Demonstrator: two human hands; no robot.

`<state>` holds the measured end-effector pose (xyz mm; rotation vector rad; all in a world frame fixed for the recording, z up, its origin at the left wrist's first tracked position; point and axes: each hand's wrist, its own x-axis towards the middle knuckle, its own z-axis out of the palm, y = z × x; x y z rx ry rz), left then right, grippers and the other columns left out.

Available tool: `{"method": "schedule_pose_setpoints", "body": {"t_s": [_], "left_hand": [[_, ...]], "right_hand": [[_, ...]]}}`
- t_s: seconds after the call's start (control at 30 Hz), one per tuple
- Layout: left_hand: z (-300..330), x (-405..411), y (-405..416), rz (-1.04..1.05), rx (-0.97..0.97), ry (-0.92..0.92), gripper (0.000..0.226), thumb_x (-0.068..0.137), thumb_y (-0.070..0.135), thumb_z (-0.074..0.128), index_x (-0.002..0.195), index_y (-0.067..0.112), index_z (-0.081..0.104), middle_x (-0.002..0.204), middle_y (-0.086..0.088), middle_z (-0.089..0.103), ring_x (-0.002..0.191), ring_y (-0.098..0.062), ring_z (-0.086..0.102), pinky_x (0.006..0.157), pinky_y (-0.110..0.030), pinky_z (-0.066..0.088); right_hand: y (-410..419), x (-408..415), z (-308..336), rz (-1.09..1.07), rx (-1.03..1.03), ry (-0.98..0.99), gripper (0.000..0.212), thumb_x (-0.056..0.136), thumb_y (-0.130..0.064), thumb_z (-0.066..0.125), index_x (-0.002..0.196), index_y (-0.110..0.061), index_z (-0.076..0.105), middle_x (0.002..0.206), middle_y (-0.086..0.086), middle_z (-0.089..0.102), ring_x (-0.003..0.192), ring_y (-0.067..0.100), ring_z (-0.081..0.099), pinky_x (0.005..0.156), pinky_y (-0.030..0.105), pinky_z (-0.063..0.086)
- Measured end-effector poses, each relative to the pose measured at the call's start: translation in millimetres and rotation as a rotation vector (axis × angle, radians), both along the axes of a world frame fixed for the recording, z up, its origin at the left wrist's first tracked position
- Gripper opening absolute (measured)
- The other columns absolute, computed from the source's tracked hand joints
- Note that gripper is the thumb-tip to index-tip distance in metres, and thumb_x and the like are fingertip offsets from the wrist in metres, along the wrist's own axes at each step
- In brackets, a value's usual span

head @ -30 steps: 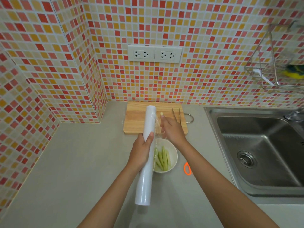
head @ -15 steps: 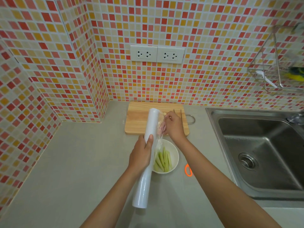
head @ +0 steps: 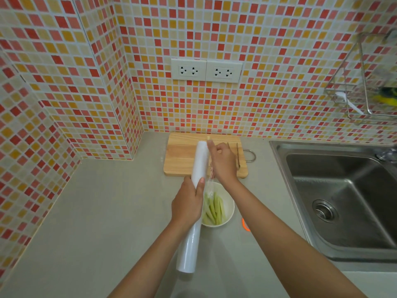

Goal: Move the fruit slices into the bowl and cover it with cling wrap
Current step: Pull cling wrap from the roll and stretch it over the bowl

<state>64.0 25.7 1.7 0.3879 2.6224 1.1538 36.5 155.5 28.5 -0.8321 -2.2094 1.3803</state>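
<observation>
Now | left hand (head: 188, 206) clenched round cling wrap roll (head: 194, 203) mid-length | right hand (head: 223, 162) pinching film just beside that grip | film likely flimsy, clingy; take its free edge, above bowl (head: 229, 208)

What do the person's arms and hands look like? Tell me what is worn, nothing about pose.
Both forearms are bare right to the frame's bottom edge: no sleeves show. The left hand and right hand wear no gloves, and no watch, bracelet or ring is visible. Nails look short and unpainted, though small details are hard to tell.
</observation>
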Motion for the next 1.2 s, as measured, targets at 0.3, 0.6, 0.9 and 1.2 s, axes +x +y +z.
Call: {"method": "schedule_pose_setpoints", "body": {"t_s": [0.3, 0.6, 0.9, 1.2], "left_hand": [[1.5, -3.7, -4.6, 0.053, 0.119, -0.04, 0.041, 0.1, 0.051, 0.026, 0.096, 0.015, 0.044, 0.087, 0.001, 0.055, 0.083, -0.023, 0.056, 0.071, -0.036, 0.041], [5.5, -14.6, -7.8, 0.088, 0.519, -0.335, 0.042, 0.102, 0.046, 0.031, 0.12, 0.017, 0.056, 0.107, 0.001, 0.062, 0.095, -0.012, 0.059, 0.078, -0.026, 0.043], [6.1, -22.8, -7.9, 0.1, 0.524, -0.327, 0.044, 0.096, 0.054, 0.042, 0.109, 0.015, 0.057, 0.093, 0.0, 0.064, 0.083, -0.013, 0.062, 0.068, -0.027, 0.046], [5.9, -22.2, -4.2, 0.076, 0.603, -0.417, 0.039, 0.092, 0.047, 0.057, 0.11, 0.012, 0.06, 0.088, -0.003, 0.063, 0.078, -0.016, 0.062, 0.071, -0.029, 0.05]], "right_hand": [[19.6, -10.4, -17.5, -0.077, 0.093, 0.036, 0.027, 0.1, -0.021, 0.04, 0.075, -0.012, 0.045, 0.059, -0.001, 0.046, 0.058, 0.025, 0.051, 0.056, 0.038, 0.046], [40.6, 18.1, -16.1, 0.11, -0.872, -0.107, 0.089, 0.078, -0.083, 0.024, 0.077, -0.006, 0.068, 0.046, 0.004, 0.051, 0.034, 0.015, 0.037, 0.039, 0.018, 0.024], [5.2, 56.2, -23.6, 0.341, -0.68, -0.163, 0.02, 0.097, -0.02, 0.05, 0.081, -0.012, 0.06, 0.077, 0.009, 0.064, 0.058, 0.02, 0.062, 0.051, 0.026, 0.048], [-28.4, 57.2, -34.3, -0.068, -0.007, 0.04, 0.029, 0.101, -0.02, 0.033, 0.072, -0.017, 0.034, 0.053, 0.003, 0.039, 0.046, 0.02, 0.039, 0.045, 0.038, 0.035]]}}
